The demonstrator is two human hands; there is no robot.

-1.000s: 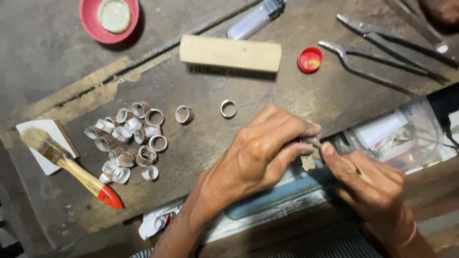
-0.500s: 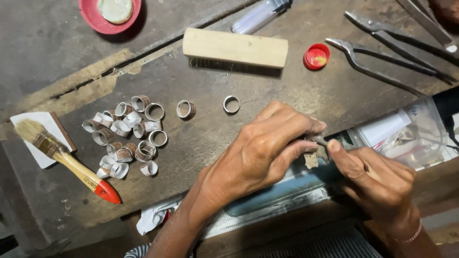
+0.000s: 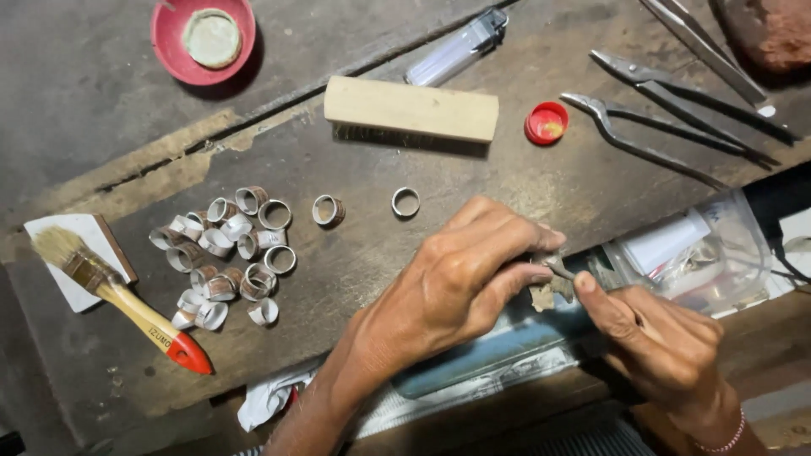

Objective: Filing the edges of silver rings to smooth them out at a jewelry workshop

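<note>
Metal piece (image 3: 553,266) | small, pinched by left hand (image 3: 460,283) fingers (image 3: 515,274) | long axis toward right hand (image 3: 663,342), touching, fingers curled, grip unclear | loose rings (image 3: 228,253) left on worktop (image 3: 355,152)

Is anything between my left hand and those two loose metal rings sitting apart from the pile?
Nothing visible. Only bare workbench lies between the left hand and the two loose rings; the pile of rings sits farther off to the side.
</note>
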